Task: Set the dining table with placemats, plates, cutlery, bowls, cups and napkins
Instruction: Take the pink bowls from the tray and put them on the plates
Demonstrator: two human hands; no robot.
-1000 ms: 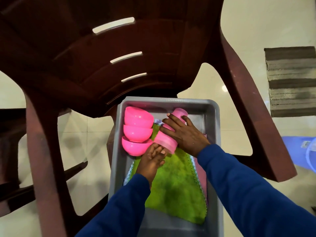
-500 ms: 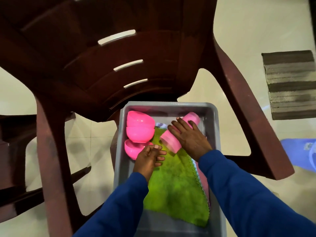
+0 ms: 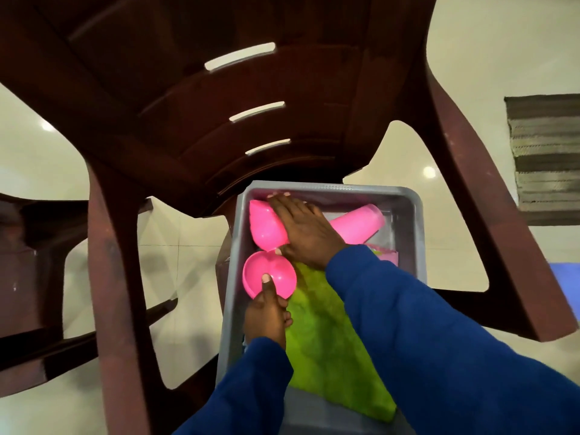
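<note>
The left thumb lay inside the bowl (image 3: 270, 275), pressing its near wall, with the other fingers curled under the rim — a pinch grip that held the bowl tipped up at the left side of the tray (image 3: 408, 233). The left hand (image 3: 266, 318) was just below it, over the edge of the green cloth (image 3: 329, 346).

The right hand (image 3: 306, 233) lay flat, its fingers straight and spread over the stack of bowls (image 3: 266, 226) at the tray's far left corner, fingertips reaching the back wall. It pressed rather than gripped. Beside its wrist lay the cups (image 3: 361, 222), a nested pink stack on its side, pointing to the far right corner.

The bowls looked like thin plastic: light, stiff, smooth and probably a bit slippery, hardly fragile. The rim pinch should do for one; nested ones may stick, so holding the stack down while pulling one free seemed sensible. The cups would roll — best taken round the body. The cloth was soft and limp, to be lifted by an edge or corner.

The tray sat under a dark red chair (image 3: 219, 105) on a pale floor (image 3: 502, 42), with a striped mat (image 3: 549, 158) off to the right
</note>
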